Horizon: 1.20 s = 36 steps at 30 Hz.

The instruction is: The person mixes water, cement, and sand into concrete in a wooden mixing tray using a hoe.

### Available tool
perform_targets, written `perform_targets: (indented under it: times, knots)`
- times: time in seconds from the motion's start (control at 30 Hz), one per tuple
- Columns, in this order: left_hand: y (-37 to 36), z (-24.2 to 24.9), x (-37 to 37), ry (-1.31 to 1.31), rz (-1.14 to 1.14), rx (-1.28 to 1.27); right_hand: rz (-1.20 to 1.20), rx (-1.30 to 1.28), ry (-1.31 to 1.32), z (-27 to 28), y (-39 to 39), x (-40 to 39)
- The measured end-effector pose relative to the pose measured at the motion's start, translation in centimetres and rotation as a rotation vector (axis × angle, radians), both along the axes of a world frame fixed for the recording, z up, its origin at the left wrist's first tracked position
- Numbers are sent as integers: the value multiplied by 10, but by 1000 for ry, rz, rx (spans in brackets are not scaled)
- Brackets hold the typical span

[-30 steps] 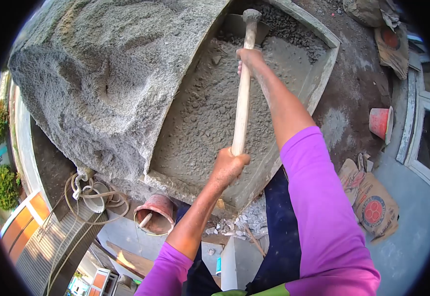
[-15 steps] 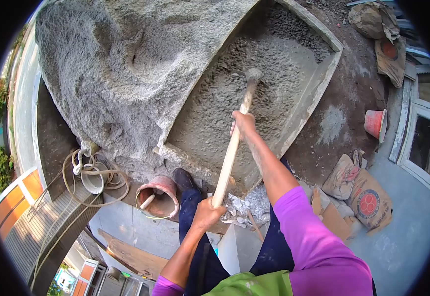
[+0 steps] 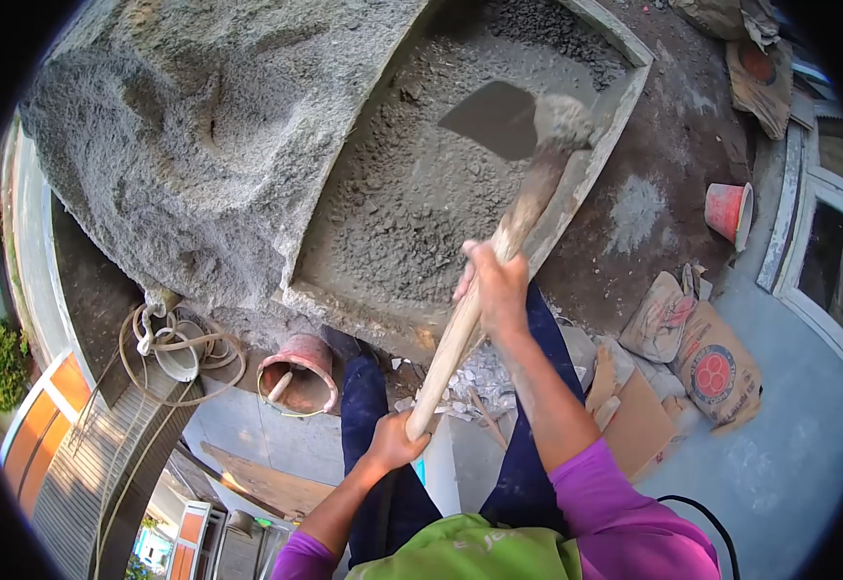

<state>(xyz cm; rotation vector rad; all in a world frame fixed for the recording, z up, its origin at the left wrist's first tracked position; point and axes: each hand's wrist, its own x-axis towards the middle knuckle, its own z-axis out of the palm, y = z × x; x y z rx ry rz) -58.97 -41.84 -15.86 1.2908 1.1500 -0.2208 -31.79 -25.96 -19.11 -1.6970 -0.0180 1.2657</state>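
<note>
A hoe (image 3: 456, 340) with a pale wooden handle slants up and right across the head view. My left hand (image 3: 394, 442) is closed around the handle's lower end, near my legs. Farther up, my right hand (image 3: 499, 290) is wrapped round the middle of the handle. The wide, dark blade (image 3: 497, 120) is raised over a shallow mixing trough (image 3: 301, 287), its socket caked with grey. Wet grey mortar (image 3: 392, 237) lies in the trough, lumpy in front and coarser at the far end.
A large sand heap (image 3: 189, 145) adjoins the trough's left side. A red bucket (image 3: 298, 375) and a coiled hose (image 3: 185, 353) are at left. Another red bucket (image 3: 729, 215), a cement bag (image 3: 718, 377) and broken rubble (image 3: 479, 382) are at right and near my feet.
The hoe head has come up out of the mortar and towards the right, so its blade now shows. My right hand has moved lower and slightly right; the left still grips the end.
</note>
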Motion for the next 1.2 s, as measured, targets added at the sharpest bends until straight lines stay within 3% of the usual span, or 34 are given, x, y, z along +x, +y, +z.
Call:
perform_targets:
  times: [0.13,0.2,0.37,0.47,0.73,0.83,1.07,1.2]
  knots:
    - [85,-79,170,-253,164,10,41,24,-377,-55,111,160]
    - [122,-115,236,-350,261,-155,126,-27,-507,-96,149,225]
    - [144,-121,288,-271,335,-470,161,-228,-405,-164,155,278]
    - [133,-97,269,-193,356,-457,236,-290,-297,-171,146,254]
    - [120,-8,114,133,-13,-103,-138,-283,232,-193,27,122]
    - [140,34,56,302,-140,-176,-242,-256,304,-161,9,53]
    - [140,110,-102,331,-183,-146,-373,-294,391,-62,-3,-106]
    - [97,120,-154,334,-158,-81,-329,-242,517,-22,-6,-145]
